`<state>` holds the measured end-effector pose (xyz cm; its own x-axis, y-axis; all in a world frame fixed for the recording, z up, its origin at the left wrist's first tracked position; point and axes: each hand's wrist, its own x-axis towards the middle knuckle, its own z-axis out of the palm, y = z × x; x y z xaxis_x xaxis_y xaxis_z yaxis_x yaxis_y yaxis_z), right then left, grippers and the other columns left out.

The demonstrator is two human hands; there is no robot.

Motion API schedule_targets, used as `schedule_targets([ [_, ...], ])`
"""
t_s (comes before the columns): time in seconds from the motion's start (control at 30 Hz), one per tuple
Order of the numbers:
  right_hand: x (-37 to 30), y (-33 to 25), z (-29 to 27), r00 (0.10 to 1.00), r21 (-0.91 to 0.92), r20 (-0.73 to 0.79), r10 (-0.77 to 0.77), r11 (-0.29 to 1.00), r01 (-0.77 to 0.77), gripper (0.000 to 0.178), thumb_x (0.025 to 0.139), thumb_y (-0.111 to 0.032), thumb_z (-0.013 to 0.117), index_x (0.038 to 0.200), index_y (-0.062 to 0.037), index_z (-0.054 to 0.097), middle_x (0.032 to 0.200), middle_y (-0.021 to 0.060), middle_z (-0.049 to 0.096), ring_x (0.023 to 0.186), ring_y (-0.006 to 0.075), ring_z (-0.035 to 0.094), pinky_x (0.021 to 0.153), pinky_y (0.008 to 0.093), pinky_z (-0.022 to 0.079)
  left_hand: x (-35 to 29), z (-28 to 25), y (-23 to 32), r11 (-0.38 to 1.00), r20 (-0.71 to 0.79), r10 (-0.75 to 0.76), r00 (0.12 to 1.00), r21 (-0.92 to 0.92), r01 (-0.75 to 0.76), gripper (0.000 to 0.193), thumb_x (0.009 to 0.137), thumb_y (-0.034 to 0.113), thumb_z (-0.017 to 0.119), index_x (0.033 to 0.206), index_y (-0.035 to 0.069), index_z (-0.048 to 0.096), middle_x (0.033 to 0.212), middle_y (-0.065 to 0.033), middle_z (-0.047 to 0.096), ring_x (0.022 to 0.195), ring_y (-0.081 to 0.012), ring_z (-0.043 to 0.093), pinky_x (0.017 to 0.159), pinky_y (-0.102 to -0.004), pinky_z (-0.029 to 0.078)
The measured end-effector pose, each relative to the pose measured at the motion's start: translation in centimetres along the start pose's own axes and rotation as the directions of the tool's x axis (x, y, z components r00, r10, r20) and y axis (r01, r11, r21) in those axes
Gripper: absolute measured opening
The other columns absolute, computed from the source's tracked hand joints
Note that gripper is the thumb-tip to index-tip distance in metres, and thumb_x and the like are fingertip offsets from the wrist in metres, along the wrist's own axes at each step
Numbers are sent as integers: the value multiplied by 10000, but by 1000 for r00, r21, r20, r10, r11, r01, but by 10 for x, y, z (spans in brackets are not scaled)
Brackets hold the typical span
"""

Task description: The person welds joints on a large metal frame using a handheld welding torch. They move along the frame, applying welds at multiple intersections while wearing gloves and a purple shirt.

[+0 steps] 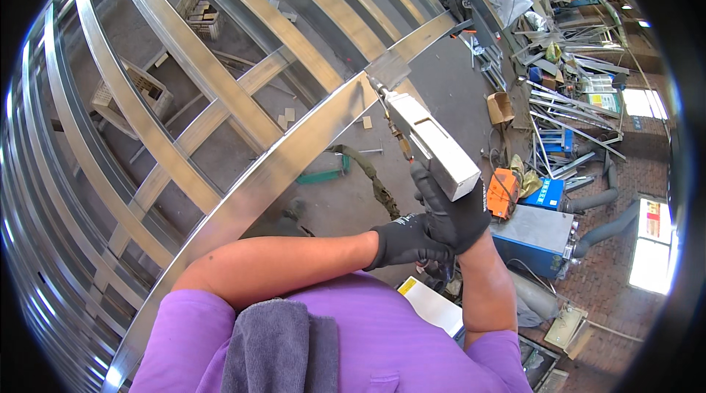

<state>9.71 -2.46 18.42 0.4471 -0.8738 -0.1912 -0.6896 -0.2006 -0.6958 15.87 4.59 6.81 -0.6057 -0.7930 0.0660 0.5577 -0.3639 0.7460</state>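
Observation:
My right hand (463,222), in a dark glove, is wrapped round a handheld welding gun (434,144) with a white, boxy body. A thin metal nozzle (378,87) points away from me, its tip at or just above a corner joint of a large metal frame (276,158). I cannot tell whether they touch. My gloved left hand (403,244) crosses in front of me and is closed just below the right hand, against its wrist. What its fingers hold is hidden there. Along the gun's left side runs a thin brass-coloured fitting (399,136).
The frame's long parallel bars fill the left and far side. Beneath them are plastic crates (132,95) and scraps on the floor. To the right stand a blue-and-grey machine (533,235), an orange box (503,193), a cardboard box (500,108) and a heap of metal offcuts (566,117).

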Motion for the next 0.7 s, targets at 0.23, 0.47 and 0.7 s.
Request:
schedule_targets([
  [0.23, 8, 5, 6, 998, 0, -40, -48, 999, 48, 394, 959, -244, 773, 1233, 19, 666, 853, 21, 680, 673, 90, 626, 583, 281, 499, -2, -4, 9, 997, -16, -44, 999, -65, 42, 245, 848, 234, 795, 971, 34, 727, 827, -52, 727, 708, -130, 653, 649, -299, 543],
  [0.47, 15, 1, 8, 999, -5, -28, -31, 999, 31, 389, 945, -238, 790, 1218, 13, 672, 842, 12, 678, 674, 81, 621, 578, 279, 491, 3, -12, 4, 1000, 10, 5, 1000, -30, -4, 224, 880, 219, 774, 960, 13, 734, 847, -66, 739, 742, -138, 674, 682, -298, 554],
  [0.7, 16, 7, 9, 999, -10, -30, -13, 1000, 13, 383, 947, -242, 788, 1207, 13, 669, 835, 9, 668, 670, 81, 614, 572, 279, 485, -2, -10, 17, 994, 24, -66, 998, -81, 68, 204, 876, 194, 754, 972, 14, 745, 892, -85, 764, 815, -152, 720, 733, -298, 578],
])
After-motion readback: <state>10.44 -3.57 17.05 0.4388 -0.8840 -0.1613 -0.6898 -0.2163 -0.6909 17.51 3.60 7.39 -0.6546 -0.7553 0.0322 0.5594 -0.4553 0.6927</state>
